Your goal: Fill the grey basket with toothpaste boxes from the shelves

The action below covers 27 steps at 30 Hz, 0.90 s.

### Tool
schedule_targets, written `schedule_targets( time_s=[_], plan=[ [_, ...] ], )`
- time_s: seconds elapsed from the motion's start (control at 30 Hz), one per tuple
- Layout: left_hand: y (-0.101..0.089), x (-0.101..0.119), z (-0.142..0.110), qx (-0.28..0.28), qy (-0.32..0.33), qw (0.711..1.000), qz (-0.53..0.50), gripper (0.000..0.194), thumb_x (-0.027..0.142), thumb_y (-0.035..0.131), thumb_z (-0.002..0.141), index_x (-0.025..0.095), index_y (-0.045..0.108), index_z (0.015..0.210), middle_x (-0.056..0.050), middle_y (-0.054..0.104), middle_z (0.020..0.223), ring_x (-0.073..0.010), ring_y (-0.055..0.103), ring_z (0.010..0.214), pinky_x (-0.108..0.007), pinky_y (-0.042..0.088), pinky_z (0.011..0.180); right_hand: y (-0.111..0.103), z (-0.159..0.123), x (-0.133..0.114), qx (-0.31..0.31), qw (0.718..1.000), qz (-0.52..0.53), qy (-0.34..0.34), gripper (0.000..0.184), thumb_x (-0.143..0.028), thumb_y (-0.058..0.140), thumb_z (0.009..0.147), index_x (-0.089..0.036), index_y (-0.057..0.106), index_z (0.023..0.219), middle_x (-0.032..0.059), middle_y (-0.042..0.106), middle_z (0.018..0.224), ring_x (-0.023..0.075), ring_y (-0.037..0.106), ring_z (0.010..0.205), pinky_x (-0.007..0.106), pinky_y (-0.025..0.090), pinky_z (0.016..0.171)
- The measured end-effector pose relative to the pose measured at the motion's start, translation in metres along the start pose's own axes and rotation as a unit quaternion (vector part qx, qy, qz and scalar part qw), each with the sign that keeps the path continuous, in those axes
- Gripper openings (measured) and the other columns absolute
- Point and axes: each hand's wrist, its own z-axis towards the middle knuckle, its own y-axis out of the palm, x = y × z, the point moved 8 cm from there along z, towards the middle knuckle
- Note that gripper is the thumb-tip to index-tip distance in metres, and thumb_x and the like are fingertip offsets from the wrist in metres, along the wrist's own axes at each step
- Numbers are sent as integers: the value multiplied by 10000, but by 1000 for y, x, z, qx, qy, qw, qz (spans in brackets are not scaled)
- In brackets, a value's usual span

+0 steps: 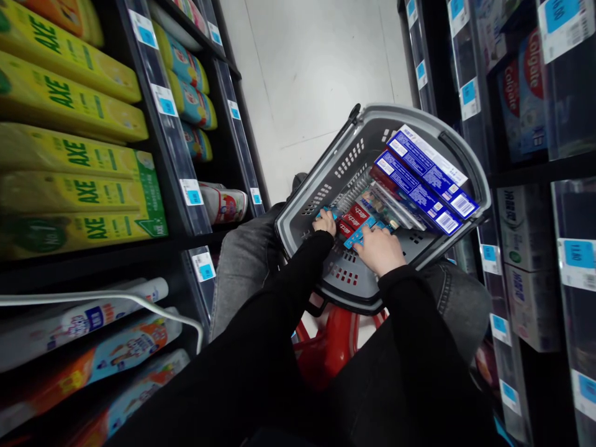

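Note:
A grey shopping basket [321, 180] stands between the knees, with both of my hands inside it. At its left inner side, my left hand [325, 222] has its fingers closed on a small blue box [331, 211], mostly covered by the fingers. My right hand [379, 248] is closed at the end of a light-blue box [354, 239], thumb and fingers on it. Between the hands lie red boxes [356, 216] with white lettering. Two long dark-blue boxes [419, 180] lean along the basket's right side, beside clear-fronted packs [395, 205].
Shelves with yellow AXE bottles [69, 93] and spray cans [102, 313] rise on the left. Colgate packs [531, 81] and price tags [577, 261] line the right shelf. A white cable [153, 307] crosses at lower left. Something red [335, 338] is under the basket. Pale floor tiles [307, 62] lie ahead.

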Motion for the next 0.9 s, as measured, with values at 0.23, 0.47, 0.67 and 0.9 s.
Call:
schedule_targets(
  time_s=[0.23, 0.47, 0.67, 0.9],
  plan=[
    [-14, 1, 12, -5, 48, 999, 2, 400, 170, 197, 967, 83, 491, 1224, -236, 454, 1347, -254, 638, 987, -332, 501, 784, -3, -3, 0, -1, 1000, -1, 1, 388, -352, 506, 919, -113, 564, 1218, 196, 600, 1232, 352, 517, 1201, 455, 435, 944],
    [-59, 35, 36, 15, 93, 995, 23, 457, 159, 182, 972, 52, 343, 1386, -275, 343, 1426, -245, 649, 992, -317, 486, 788, -5, -4, -1, 8, 1000, -5, -4, 370, -357, 517, 918, -125, 574, 1200, 195, 603, 1226, 335, 534, 1180, 442, 438, 928],
    [-33, 41, 56, -62, 145, 986, 52, 485, 187, 223, 981, 140, 359, 1444, -219, 523, 1241, -266, 621, 1022, -356, 458, 838, -5, -4, -1, 13, 1000, 3, -2, 375, -348, 514, 916, -117, 577, 1204, 195, 606, 1218, 332, 537, 1174, 442, 441, 929],
    [-12, 37, 54, -91, 137, 984, 73, 576, 216, 331, 956, 115, 232, 1514, -270, 443, 1336, -330, 547, 1135, -393, 445, 876, -10, -7, 0, 32, 999, 14, -7, 388, -348, 530, 909, -107, 588, 1208, 199, 618, 1197, 333, 546, 1162, 445, 453, 926]
  ],
)
